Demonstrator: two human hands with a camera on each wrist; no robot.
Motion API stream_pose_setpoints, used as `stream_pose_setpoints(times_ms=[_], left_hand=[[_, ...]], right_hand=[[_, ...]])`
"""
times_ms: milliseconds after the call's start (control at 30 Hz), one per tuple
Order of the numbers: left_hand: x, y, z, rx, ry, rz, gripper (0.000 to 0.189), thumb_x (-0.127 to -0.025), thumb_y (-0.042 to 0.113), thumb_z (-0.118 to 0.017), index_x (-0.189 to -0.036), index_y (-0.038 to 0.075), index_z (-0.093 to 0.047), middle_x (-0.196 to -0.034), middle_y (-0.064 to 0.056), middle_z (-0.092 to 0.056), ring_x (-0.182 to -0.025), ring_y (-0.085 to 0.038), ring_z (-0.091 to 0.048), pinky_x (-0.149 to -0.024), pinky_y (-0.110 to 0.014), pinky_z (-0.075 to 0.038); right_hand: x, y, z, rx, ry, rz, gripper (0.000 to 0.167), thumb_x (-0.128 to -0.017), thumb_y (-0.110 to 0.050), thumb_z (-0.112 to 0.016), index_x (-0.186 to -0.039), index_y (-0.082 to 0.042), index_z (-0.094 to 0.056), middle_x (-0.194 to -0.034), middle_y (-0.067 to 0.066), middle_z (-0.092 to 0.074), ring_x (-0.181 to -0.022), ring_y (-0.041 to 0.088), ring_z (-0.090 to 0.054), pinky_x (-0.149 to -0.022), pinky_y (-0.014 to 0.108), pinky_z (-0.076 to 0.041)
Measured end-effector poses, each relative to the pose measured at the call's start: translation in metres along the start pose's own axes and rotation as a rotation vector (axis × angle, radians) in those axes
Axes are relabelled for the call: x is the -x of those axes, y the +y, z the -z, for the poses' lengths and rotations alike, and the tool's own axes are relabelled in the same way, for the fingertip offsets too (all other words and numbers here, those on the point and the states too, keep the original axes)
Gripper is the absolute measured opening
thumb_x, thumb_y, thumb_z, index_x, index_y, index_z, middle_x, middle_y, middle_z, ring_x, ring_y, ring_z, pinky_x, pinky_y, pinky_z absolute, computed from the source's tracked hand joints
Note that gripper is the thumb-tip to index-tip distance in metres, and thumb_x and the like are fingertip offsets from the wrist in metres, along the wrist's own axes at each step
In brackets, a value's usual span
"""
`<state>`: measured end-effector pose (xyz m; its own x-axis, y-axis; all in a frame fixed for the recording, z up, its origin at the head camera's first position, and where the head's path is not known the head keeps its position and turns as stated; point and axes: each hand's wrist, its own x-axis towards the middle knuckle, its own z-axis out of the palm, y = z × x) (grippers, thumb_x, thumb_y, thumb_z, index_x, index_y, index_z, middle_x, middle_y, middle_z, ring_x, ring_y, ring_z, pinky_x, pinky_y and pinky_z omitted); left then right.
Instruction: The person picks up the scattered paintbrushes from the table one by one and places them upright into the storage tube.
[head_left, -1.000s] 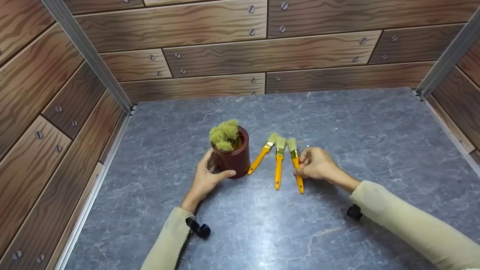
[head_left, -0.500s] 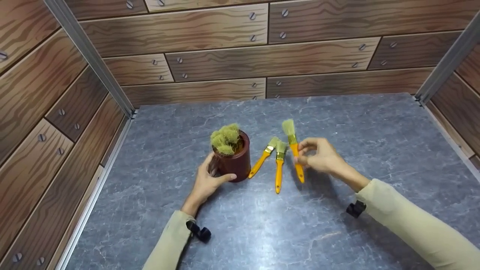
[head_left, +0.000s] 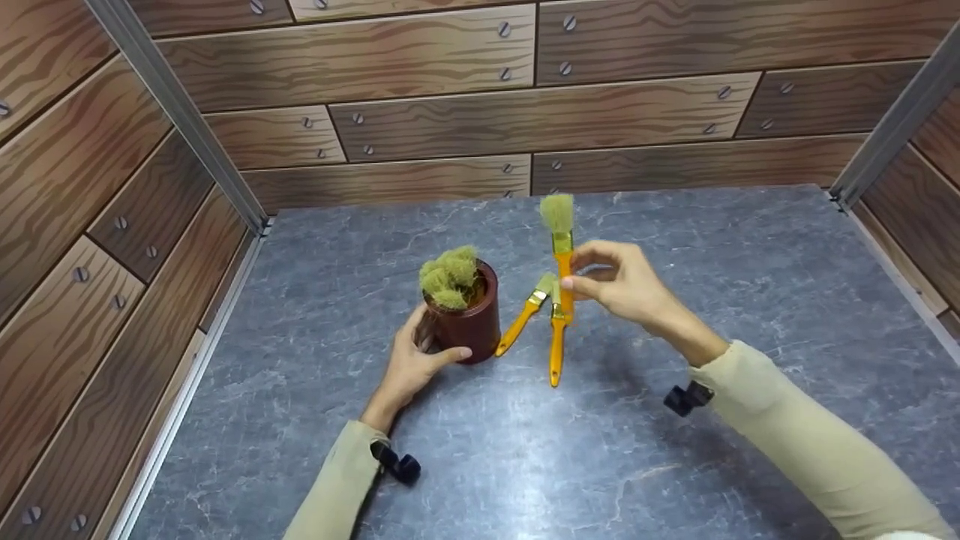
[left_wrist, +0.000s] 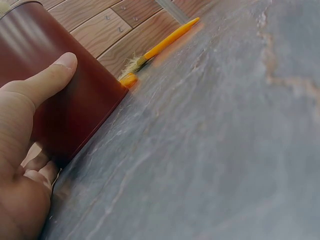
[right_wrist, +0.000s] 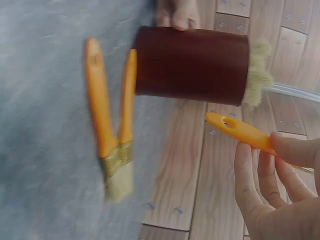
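A dark red-brown cylindrical holder (head_left: 471,328) stands upright on the table, with several pale green bristly tufts showing above its rim. My left hand (head_left: 405,364) holds it low, thumb along the near side and fingers behind. In my right hand (head_left: 634,289), thumb and fingertips pinch the orange handle of a paintbrush (head_left: 562,241), bristles up, raised above the table. Two more paintbrushes lie right of the holder: a slanted brush (head_left: 517,324) with its handle end at the holder's base, and a straighter brush (head_left: 557,349), their bristles meeting. The right wrist view shows the held handle's (right_wrist: 240,131) end pointing towards the holder.
The grey marbled table (head_left: 337,262) is bounded by wood-patterned walls (head_left: 420,120) at the back and sides, with metal posts (head_left: 180,112) in the corners. Both wrists carry small black cameras (head_left: 397,461).
My right hand has lifted the rightmost paintbrush off the table and carried it up and leftward, over the middle brush in the head view. My left hand has stayed on the holder.
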<state>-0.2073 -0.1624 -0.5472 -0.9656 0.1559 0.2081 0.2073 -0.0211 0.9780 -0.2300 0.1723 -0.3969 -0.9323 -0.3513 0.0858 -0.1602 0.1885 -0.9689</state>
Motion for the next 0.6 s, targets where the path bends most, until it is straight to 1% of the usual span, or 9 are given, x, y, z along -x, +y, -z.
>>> stream_pose_setpoints(times_ms=[133, 200, 367, 467, 600], left_hand=[[-0.001, -0.001, 0.000, 0.004, -0.004, -0.009, 0.099, -0.082, 0.007, -0.094, -0.165, 0.021, -0.042, -0.163, -0.004, -0.052, -0.153, -0.024, -0.047, -0.127, -0.041, -0.041], [-0.001, -0.001, 0.000, 0.006, -0.006, -0.015, 0.099, -0.082, 0.007, -0.094, -0.164, 0.021, -0.043, -0.162, -0.004, -0.053, -0.153, -0.023, -0.048, -0.127, -0.040, -0.041], [-0.001, -0.001, 0.001, 0.017, -0.008, -0.027, 0.099, -0.081, 0.005, -0.095, -0.164, 0.020, -0.043, -0.162, -0.005, -0.053, -0.153, -0.024, -0.047, -0.127, -0.039, -0.041], [0.000, 0.000, 0.002, 0.015, -0.011, -0.022, 0.098, -0.081, 0.007, -0.095, -0.164, 0.020, -0.043, -0.162, -0.004, -0.053, -0.153, -0.023, -0.048, -0.126, -0.037, -0.041], [0.000, 0.001, 0.003, 0.006, -0.011, -0.014, 0.098, -0.082, 0.009, -0.095, -0.164, 0.021, -0.042, -0.162, -0.003, -0.053, -0.152, -0.022, -0.048, -0.126, -0.037, -0.041]], right_hand=[[-0.008, -0.011, -0.009, -0.012, 0.011, 0.042, 0.024, -0.096, 0.004, -0.075, -0.119, 0.009, -0.070, -0.115, 0.028, -0.073, -0.096, 0.028, -0.079, -0.087, 0.040, -0.068], [-0.012, -0.017, -0.015, -0.017, 0.009, 0.053, 0.023, -0.096, 0.004, -0.075, -0.119, 0.008, -0.071, -0.114, 0.025, -0.074, -0.095, 0.027, -0.079, -0.087, 0.039, -0.068], [-0.019, -0.030, -0.030, -0.046, -0.011, 0.100, 0.023, -0.097, 0.005, -0.073, -0.120, 0.008, -0.070, -0.113, 0.023, -0.075, -0.096, 0.026, -0.079, -0.089, 0.041, -0.067], [-0.023, -0.036, -0.039, -0.068, -0.011, 0.118, 0.022, -0.097, 0.006, -0.073, -0.118, 0.009, -0.071, -0.111, 0.023, -0.075, -0.093, 0.026, -0.080, -0.089, 0.043, -0.067], [-0.027, -0.043, -0.050, -0.091, -0.006, 0.135, 0.022, -0.095, 0.007, -0.074, -0.117, 0.009, -0.071, -0.109, 0.024, -0.076, -0.091, 0.026, -0.080, -0.087, 0.042, -0.067]])
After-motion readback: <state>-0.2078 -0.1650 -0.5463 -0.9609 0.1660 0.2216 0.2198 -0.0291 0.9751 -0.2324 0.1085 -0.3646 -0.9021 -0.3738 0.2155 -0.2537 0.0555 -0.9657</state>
